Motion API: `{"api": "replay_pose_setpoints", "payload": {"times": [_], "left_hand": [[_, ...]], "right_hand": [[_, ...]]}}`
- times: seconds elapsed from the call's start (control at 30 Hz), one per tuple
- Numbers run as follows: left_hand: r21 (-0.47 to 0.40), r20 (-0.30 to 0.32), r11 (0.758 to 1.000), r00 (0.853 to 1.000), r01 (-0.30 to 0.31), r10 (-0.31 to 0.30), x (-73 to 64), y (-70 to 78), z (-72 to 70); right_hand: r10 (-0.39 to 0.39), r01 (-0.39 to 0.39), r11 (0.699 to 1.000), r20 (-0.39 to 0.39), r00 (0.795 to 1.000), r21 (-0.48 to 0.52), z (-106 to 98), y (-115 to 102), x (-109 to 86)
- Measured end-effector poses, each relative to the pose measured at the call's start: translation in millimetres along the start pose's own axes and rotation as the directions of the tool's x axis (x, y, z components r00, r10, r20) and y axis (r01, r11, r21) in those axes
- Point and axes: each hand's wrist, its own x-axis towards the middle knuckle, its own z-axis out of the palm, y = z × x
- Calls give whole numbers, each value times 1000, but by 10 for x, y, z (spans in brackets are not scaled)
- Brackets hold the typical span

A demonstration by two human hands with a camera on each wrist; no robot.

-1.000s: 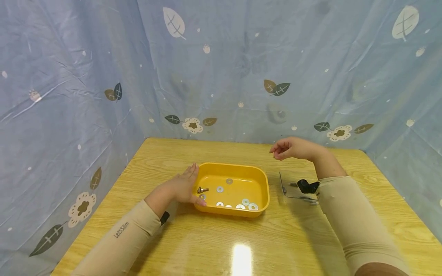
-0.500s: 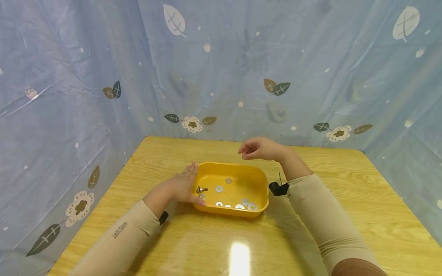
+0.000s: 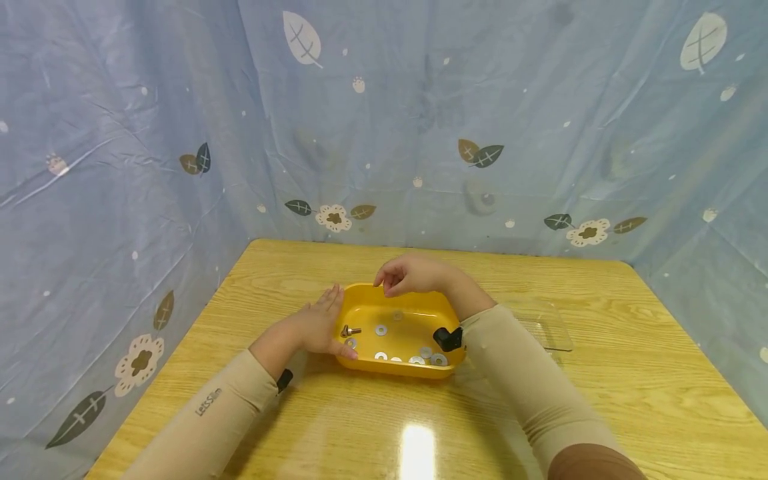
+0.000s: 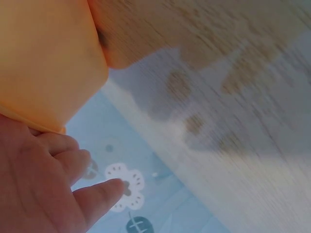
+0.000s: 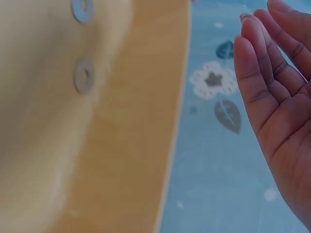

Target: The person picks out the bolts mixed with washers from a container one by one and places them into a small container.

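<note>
A yellow tray (image 3: 393, 369) sits on the wooden table with several flat washers (image 3: 381, 330) and a short metal bolt (image 3: 351, 331) in it. My left hand (image 3: 312, 327) rests on the tray's left end, fingers extended along the rim and thumb over the front corner. In the left wrist view its fingers reach past the tray's edge. Over the tray's back rim hovers my right hand (image 3: 414, 275), fingers loosely bent. The right wrist view shows that hand's palm (image 5: 291, 131) bare, with two washers (image 5: 84, 76) below in the tray.
A clear plastic box (image 3: 561, 330) lies right of the tray, partly hidden by the right sleeve (image 3: 528, 373). Blue patterned cloth (image 3: 384, 133) hangs behind the table and on both sides. A black wrist camera (image 3: 447, 339) overlaps the tray's right end.
My right hand has moved left from beside the clear box to above the tray's back rim, and lower. The left hand and the tray have stayed put.
</note>
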Motion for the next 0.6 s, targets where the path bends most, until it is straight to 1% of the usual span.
{"api": "replay_pose_setpoints", "payload": {"times": [0.17, 0.33, 0.47, 0.6], "left_hand": [[3, -9, 1000, 1000, -2, 2, 3, -11, -6], [-3, -6, 1000, 1000, -6, 6, -4, -8, -4], [-6, -17, 1000, 1000, -9, 9, 5, -17, 2], [0, -14, 1000, 1000, -13, 13, 7, -27, 8]], "right_hand": [[-10, 11, 999, 24, 1000, -32, 148, 5, 148], [19, -17, 1000, 61, 998, -24, 271, 24, 246], [37, -35, 999, 56, 998, -39, 342, 64, 310], [53, -50, 998, 81, 995, -49, 428, 126, 385]]}}
